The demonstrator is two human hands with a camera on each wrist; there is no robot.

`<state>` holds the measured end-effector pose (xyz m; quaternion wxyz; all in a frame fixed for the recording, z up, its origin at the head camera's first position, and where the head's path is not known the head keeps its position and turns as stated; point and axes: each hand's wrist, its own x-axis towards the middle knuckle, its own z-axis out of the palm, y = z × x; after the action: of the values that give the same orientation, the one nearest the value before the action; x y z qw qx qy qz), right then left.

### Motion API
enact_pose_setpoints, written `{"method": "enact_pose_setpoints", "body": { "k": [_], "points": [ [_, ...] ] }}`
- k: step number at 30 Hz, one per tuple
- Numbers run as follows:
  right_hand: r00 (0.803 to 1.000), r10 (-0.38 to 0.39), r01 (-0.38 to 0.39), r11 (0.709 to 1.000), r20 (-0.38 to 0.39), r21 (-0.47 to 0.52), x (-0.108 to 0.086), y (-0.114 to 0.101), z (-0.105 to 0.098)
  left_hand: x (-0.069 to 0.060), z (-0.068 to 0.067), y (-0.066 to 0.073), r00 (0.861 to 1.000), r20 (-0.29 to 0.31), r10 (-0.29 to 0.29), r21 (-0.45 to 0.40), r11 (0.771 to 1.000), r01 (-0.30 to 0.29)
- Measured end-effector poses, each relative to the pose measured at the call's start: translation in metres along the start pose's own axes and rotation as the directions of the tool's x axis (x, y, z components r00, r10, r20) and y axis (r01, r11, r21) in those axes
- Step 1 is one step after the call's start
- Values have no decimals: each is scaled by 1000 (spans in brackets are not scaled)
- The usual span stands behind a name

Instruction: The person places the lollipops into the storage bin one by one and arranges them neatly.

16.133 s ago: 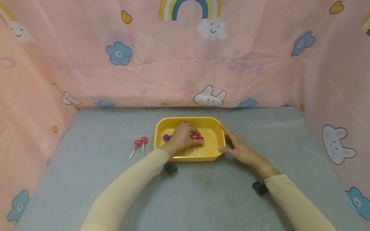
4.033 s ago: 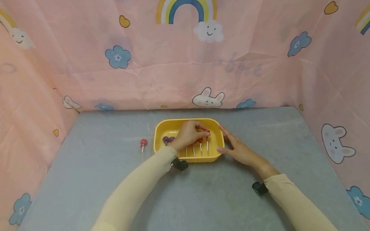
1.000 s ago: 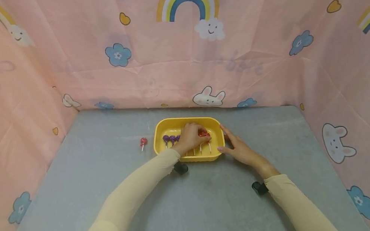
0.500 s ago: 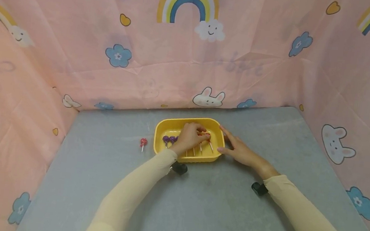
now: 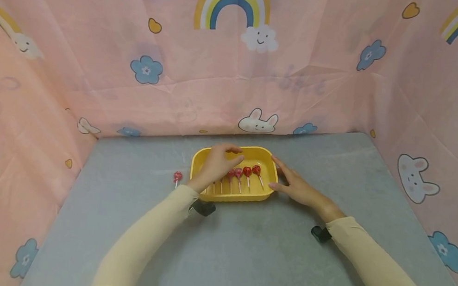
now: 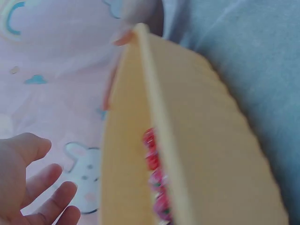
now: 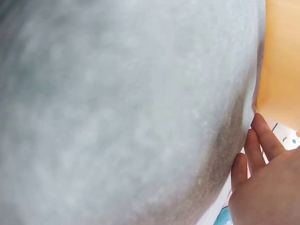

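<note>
A yellow tray (image 5: 267, 158) sits in the middle of the table in the head view, a row of lollipops inside it. Pink-red lollipops (image 5: 239, 173) and two red ones (image 5: 256, 169) show at the row's right, white sticks toward the near side; the left part is hidden by my left hand (image 5: 216, 162). That hand hovers over the tray's left half, fingers loosely bent, holding nothing. My right hand (image 5: 297, 185) rests against the tray's right end, its fingers extended along the rim. One pink-red lollipop (image 5: 177, 176) lies on the table left of the tray.
The grey table (image 5: 238, 256) spreads around the tray. Pink printed cloth (image 5: 218, 81) stands as walls at the back and both sides, the back one close behind the tray. A dark wrist camera (image 5: 204, 208) sits under my left wrist.
My left hand has let go of the red lollipop at the row's right end and moved left. Earlier, another table lollipop went into the tray. The right hand has stayed put.
</note>
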<state>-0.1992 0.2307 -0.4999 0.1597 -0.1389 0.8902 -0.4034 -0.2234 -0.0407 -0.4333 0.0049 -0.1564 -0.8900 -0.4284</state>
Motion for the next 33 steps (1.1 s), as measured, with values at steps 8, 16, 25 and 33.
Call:
{"method": "enact_pose_setpoints", "body": {
  "k": [8,16,25,33],
  "points": [
    [1000,4,-4,1000,-11,6,-1,1,-1,-10,-39,-4,995,-94,42,-54,997,-47],
    [1000,4,-3,1000,-7,6,1,2,0,-21,-67,-17,979,-205,7,-106,994,-29],
    [1000,0,0,1000,-17,-4,1,2,1,-34,-87,-45,967,-249,-60,-95,995,37],
    [1000,7,-7,1000,-14,-1,1,2,1,-40,-98,-76,955,-280,-102,-95,992,79]
  ]
}}
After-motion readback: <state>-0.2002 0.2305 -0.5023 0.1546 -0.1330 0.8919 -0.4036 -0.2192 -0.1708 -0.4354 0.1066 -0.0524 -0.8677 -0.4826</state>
